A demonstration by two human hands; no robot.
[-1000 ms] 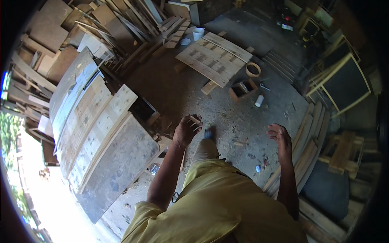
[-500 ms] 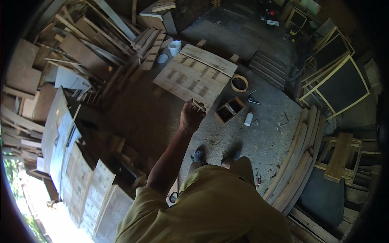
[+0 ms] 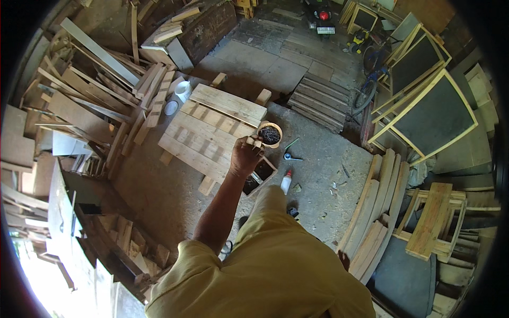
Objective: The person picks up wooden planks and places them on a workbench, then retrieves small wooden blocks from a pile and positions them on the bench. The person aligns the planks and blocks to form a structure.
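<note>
My left hand (image 3: 245,159) is raised in front of me, its fingers closed on small pale wood blocks (image 3: 253,142). Below it in the picture lies a slatted panel of pale boards (image 3: 204,135). Just past the fingers is a round tub (image 3: 279,132) of dark, thin pieces that look like nails. My forearm and hand partly cover a wooden box (image 3: 271,172) with dark compartments. A white bottle with a red cap (image 3: 286,184) stands to its right. Beside my shirt's right edge, a small brown shape seems to be part of my right hand (image 3: 343,261); its fingers are hidden.
A white bucket (image 3: 183,91) and a round lid (image 3: 170,108) are beyond the panel's left corner. Scrap boards (image 3: 79,108) crowd the left. Curved planks (image 3: 389,185), a stool (image 3: 432,220) and dark framed boards (image 3: 437,114) line the right. A blue-handled tool (image 3: 289,156) lies on the floor.
My view has shifted right and I have stepped forward, closer to the panel and box. My left hand still holds the wood blocks, now near the tub. The picture is brighter.
</note>
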